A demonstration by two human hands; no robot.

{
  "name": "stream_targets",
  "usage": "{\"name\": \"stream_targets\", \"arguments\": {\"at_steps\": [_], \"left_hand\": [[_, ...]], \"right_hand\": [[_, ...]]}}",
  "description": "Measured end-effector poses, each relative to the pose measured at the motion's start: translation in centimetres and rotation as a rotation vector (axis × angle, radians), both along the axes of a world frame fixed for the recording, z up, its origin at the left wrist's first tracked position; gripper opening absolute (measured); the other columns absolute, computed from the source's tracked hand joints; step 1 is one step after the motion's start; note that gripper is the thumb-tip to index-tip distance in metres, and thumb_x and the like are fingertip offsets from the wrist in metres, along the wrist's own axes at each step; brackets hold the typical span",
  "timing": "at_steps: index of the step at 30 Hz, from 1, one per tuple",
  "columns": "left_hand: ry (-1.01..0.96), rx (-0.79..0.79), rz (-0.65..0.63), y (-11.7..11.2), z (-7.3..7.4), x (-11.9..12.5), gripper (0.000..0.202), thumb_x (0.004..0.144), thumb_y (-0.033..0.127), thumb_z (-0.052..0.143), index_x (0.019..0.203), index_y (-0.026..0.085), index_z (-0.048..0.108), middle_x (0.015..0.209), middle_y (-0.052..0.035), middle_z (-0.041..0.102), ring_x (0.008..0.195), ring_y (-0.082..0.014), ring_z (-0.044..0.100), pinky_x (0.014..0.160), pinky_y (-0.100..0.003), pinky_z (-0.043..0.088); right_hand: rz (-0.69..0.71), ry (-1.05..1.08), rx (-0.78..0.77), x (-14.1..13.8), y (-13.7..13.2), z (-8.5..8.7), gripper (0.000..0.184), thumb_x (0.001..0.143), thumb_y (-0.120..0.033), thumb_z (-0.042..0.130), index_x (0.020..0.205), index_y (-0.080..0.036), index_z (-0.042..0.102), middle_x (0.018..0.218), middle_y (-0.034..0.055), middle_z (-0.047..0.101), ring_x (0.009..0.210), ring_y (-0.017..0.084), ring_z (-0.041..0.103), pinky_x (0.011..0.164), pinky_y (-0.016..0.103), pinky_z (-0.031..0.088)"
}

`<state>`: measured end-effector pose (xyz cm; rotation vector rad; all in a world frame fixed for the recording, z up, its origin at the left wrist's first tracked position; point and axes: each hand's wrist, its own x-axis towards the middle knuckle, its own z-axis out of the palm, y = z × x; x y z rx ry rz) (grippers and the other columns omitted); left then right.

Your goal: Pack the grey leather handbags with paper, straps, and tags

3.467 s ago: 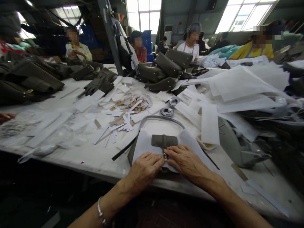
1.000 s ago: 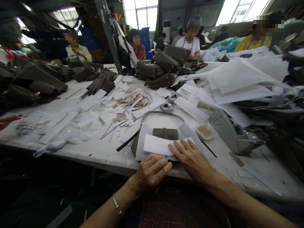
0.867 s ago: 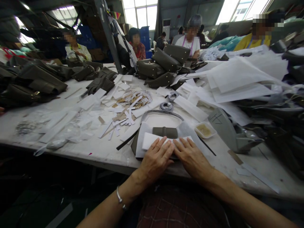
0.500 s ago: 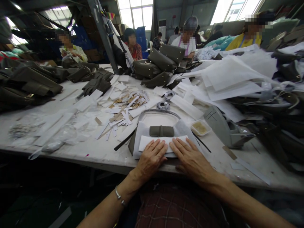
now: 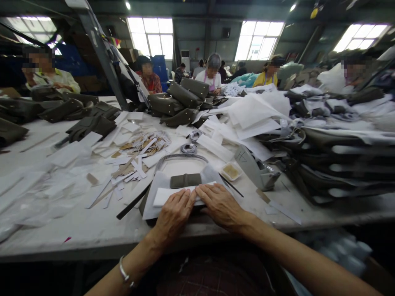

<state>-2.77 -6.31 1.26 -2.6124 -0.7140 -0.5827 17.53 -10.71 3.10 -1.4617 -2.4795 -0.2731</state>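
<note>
A dark olive handbag (image 5: 146, 204) lies at the table's front edge, largely covered by a thin white sheet (image 5: 157, 187), with its wrapped handle arching away from me. A folded white strip (image 5: 161, 197) rests across it, just below a small olive closure tab (image 5: 185, 181). My left hand (image 5: 176, 211) lies on the middle of this strip, fingers extended and pressing down. Beside it, my right hand (image 5: 220, 206) lies flat over the strip's right part, its fingertips almost touching the left ones. Both palms hide the bag's lower edge.
A tape dispenser (image 5: 256, 169) and a small tub of yellowish paste (image 5: 231, 171) stand right of the bag. Paper scraps (image 5: 145, 144) and two wrapped coils (image 5: 188, 148) lie behind it. Olive bags (image 5: 177, 98) are piled beyond, and more are stacked (image 5: 327, 164) at right. Several people sit opposite.
The view has swung right and tilted up, bringing the stacked bags at right into sight. My right hand has come nearer my left, covering the strip's right end.
</note>
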Motion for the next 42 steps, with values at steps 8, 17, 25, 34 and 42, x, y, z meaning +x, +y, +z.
{"name": "stream_targets", "arguments": {"at_steps": [8,17,25,34,42], "left_hand": [[-0.067,0.117,0.068,-0.1,-1.5,0.2,0.042,0.096,0.01,0.033,0.13,0.01,0.056,0.125,-0.0127,0.063,0.115,-0.0284,0.057,0.096,-0.042,0.043],[-0.141,0.133,0.05,-0.1,-1.5,-0.3,0.045,0.102,0.017,0.024,0.129,0.017,0.06,0.126,-0.0047,0.064,0.118,-0.0246,0.054,0.099,-0.038,0.039],[-0.222,0.049,0.096,-0.2,-3.2,0.0,0.041,0.103,0.024,0.03,0.13,0.022,0.061,0.133,-0.0009,0.061,0.127,-0.023,0.049,0.105,-0.036,0.037],[-0.183,-0.051,0.055,-0.1,-2.7,-0.6,0.04,0.1,0.022,0.038,0.136,0.022,0.056,0.138,-0.0021,0.059,0.127,-0.0252,0.051,0.103,-0.038,0.039],[-0.093,-0.11,0.038,0.0,-2.1,-0.8,0.062,0.095,0.006,0.041,0.153,0.023,0.03,0.144,-0.0044,0.054,0.128,-0.0297,0.051,0.102,-0.043,0.039]], "right_hand": [[-0.034,-0.085,0.163,0.1,1.2,-3.0,0.033,0.094,-0.017,0.048,0.126,-0.014,0.055,0.116,0.0125,0.066,0.102,0.027,0.058,0.093,0.046,0.044],[0.028,0.294,-0.181,2.1,1.7,1.2,0.039,0.087,-0.044,0.066,0.121,-0.023,0.06,0.115,0.0066,0.068,0.105,0.024,0.06,0.094,0.038,0.046],[-0.388,0.623,-0.028,10.6,12.6,3.3,0.017,0.08,-0.027,0.059,0.09,-0.02,0.071,0.076,0.0025,0.064,0.07,0.019,0.059,0.072,0.033,0.047],[-0.482,0.734,-0.185,11.4,10.6,3.2,0.025,0.079,-0.028,0.06,0.098,-0.022,0.074,0.082,0.0005,0.071,0.074,0.016,0.063,0.072,0.028,0.048],[-0.559,0.946,-0.172,12.7,-5.7,4.7,0.013,0.077,-0.023,0.062,0.086,-0.019,0.07,0.08,0.0022,0.067,0.077,0.016,0.062,0.073,0.026,0.049]]}}
